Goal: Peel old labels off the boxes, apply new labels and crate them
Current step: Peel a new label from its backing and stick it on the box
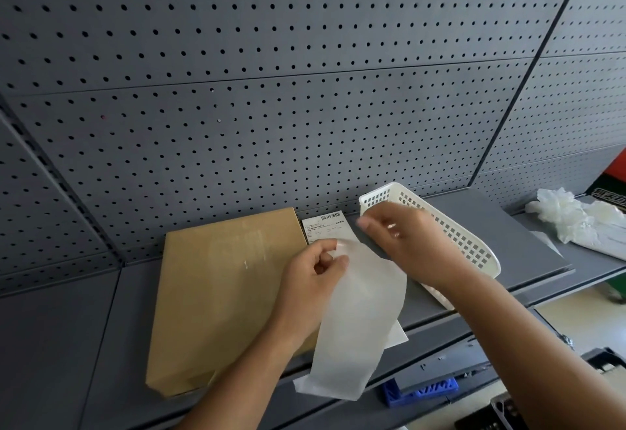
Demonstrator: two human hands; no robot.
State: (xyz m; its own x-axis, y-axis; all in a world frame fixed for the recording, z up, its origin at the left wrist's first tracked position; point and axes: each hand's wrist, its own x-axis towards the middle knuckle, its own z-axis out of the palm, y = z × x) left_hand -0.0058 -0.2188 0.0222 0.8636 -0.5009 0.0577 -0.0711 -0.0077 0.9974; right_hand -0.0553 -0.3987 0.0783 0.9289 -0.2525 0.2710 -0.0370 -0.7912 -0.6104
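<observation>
A grey pegboard (271,90) fills the upper frame, dotted with even rows of small holes. Below it runs a smooth grey shelf (528,226). At the right edge lies a heap of crumpled clear plastic (569,216). A blue piece (420,390) shows under the shelf at lower right.

Right of centre, a white basket (474,250) sits on the shelf. It is long, with round corners and walls pierced by square holes. The right hand (406,243) and its forearm cover its near side.

The box (220,294) lies flat at lower centre, wide, thin and of plain brown card. Its top is bare except for pale scuffs. The left hand (315,280) and wrist hide part of its right edge.

Just right of the box's far corner shows a white label (325,226) with a barcode and small print. A sheet (359,321) covers its lower part.

The sheet is milky, translucent and gently curved, and hangs down past the shelf's front edge. The left hand pinches its top edge between thumb and bent fingers. A white paper (399,336) corner pokes out from behind it.

The right hand's fingers are bent, with thumb and forefinger reaching left just beside the label. They are blurred, so whether they grip anything cannot be told.
</observation>
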